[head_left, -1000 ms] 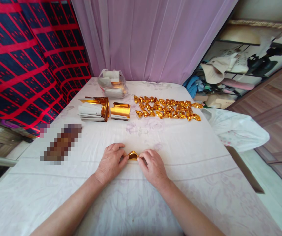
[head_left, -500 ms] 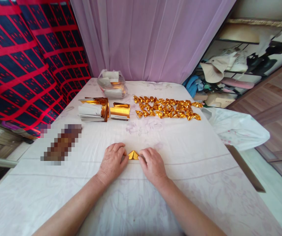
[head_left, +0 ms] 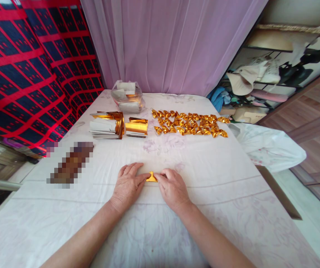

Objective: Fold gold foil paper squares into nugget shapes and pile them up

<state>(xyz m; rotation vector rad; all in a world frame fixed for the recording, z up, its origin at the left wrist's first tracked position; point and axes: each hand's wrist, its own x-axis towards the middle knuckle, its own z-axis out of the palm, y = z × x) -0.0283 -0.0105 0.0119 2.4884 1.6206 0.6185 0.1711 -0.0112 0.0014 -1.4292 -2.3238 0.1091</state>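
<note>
A small folded piece of gold foil paper (head_left: 152,178) lies flat on the cloth-covered table between my hands. My left hand (head_left: 128,185) holds down its left end with the tip of the thumb, the other fingers bent forward over the cloth. From the other side, my right hand (head_left: 173,187) presses the right end with thumb and forefinger, its remaining fingers curled. The fingertips cover both ends of the paper, so only its middle and lower edge show.
Several folded gold pieces (head_left: 189,122) lie in rows at the back right. Two stacks of foil sheets, one larger (head_left: 104,128) and one smaller (head_left: 136,128), lie left of them. Behind stands a clear bag (head_left: 128,97) of sheets. A blurred brown patch (head_left: 72,163) is at left.
Both hands' fingertips have moved inward onto the gold foil paper. Its raised triangular peak now looks pressed in, with less of it showing.
</note>
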